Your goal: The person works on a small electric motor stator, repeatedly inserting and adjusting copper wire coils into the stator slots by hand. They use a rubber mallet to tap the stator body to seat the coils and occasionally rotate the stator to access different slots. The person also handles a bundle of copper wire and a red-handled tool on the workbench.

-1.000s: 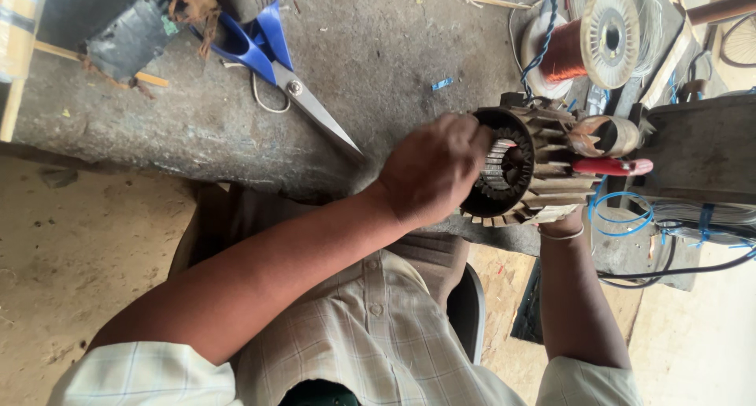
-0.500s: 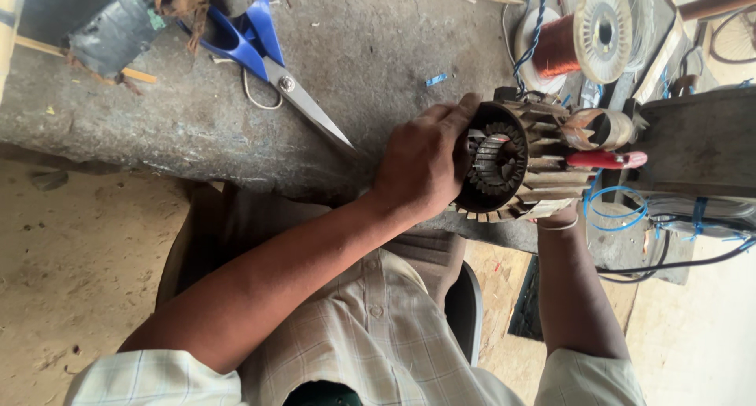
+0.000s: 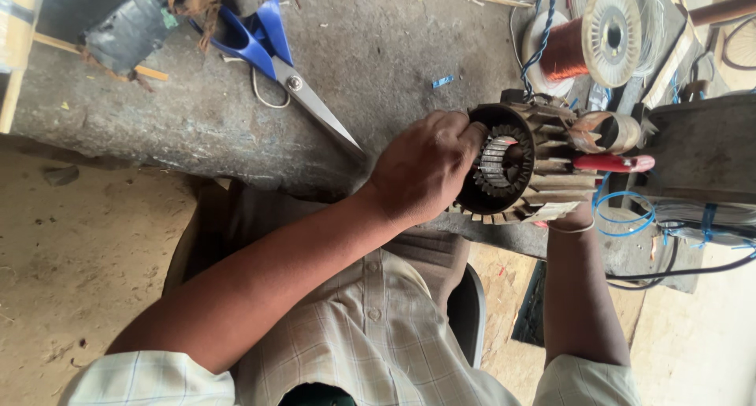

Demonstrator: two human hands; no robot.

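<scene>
A grey, stained table (image 3: 378, 67) is seen from above, and at its near edge a finned motor stator (image 3: 516, 166) is held with its round bore turned toward the camera. The left hand (image 3: 425, 170) is wrapped over the stator's left rim, its fingers (image 3: 465, 130) curled closed on the outer edge beside the bore. The right hand (image 3: 579, 217) is almost wholly hidden beneath the stator; only the wrist with a thin band is seen, so whether its fingers are closed cannot be told. Just right of the left fingers, past the fins, a tool with a red handle (image 3: 614, 163) lies against the stator's far side, and a roll of tape (image 3: 610, 132) sits just above it. Above and to the right of the fingers, well apart from them, a spool of copper wire (image 3: 587, 44) stands on the table. Blue-handled scissors (image 3: 272, 59) lie up and to the left of the fingers, blades pointing toward the left hand without touching it. A blue wire loop (image 3: 622, 213) hangs below the red handle.
</scene>
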